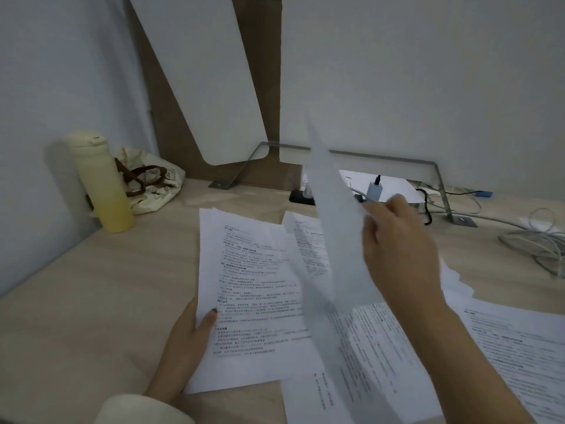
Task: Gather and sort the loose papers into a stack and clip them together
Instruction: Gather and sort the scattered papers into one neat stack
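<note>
The left hand (189, 341) is gripping the gathered stack of printed sheets (250, 286) at its 7 o'clock corner. The thumb is lying on the top page and the fingers are hidden beneath. The right hand (397, 249) is pinching a single sheet (333, 240) by its edge and holding it raised and steeply tilted, at 3 o'clock from the stack. The sheet is blurred, so its printed side cannot be told.

Step in hand, as judged: adding this sheet to the stack. Doing it well is likely calling for:
- checking the heading so the page is going in facing and reading the same way as the top page;
- lowering it flat, not edge-first, to avoid creasing;
- lifting the left thumb only as the sheet is arriving, then clamping again;
- squaring the edges against the worktop (91, 301) before clipping.

More loose papers (519, 347) are lying on the worktop from 1 to 5 o'clock of the stack, some overlapping. No clip is showing.

Every page is carrying dense black print with bolder headings, but the characters are too small and soft to read. At 10 o'clock, a cream-and-yellow bottle (101, 185) is showing no legible label. The cloth bag (153, 185) touching it is bearing a small drawn figure, not readable.
</note>
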{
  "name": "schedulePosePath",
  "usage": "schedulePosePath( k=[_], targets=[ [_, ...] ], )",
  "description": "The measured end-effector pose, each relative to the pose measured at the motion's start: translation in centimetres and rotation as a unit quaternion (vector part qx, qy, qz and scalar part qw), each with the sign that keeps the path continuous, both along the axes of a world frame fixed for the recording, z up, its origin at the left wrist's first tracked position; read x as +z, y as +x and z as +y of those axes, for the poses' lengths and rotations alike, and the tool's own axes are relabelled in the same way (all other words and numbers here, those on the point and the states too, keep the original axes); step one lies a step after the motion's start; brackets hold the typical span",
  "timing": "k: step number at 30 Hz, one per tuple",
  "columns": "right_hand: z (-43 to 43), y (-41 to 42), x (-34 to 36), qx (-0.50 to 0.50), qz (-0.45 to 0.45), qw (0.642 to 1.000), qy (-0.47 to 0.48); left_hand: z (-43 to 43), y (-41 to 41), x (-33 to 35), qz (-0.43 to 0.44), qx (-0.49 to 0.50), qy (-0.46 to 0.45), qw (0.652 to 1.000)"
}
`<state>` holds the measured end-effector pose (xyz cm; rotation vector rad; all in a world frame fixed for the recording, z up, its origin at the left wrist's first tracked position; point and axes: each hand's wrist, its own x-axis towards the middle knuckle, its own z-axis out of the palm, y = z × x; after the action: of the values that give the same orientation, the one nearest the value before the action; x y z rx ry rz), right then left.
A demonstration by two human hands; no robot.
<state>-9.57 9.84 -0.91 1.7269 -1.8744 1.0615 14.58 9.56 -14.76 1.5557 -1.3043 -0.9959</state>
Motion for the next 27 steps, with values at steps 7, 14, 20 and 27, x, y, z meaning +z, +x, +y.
schedulePosePath(
  k=[7,14,20,27],
  targets=[
    [0.8,9.9,-6.0,0.122,0.163,0.947,0.247,0.6,-1.1,0.1,0.063,0.009,0.002,0.998],
    [0.9,12.6,-10.5,0.196,0.133,0.922,0.307,1.0,-0.9,0.2,0.116,0.015,-0.004,0.993],
    [-0.2,12.4,-11.4,0.205,0.159,0.936,0.238,0.7,-0.6,0.2,0.091,-0.002,0.007,0.996],
    [-0.4,5.8,-10.3,0.310,0.177,0.929,0.100,0.2,1.7,1.1,0.315,-0.031,0.126,0.940]
  ],
)
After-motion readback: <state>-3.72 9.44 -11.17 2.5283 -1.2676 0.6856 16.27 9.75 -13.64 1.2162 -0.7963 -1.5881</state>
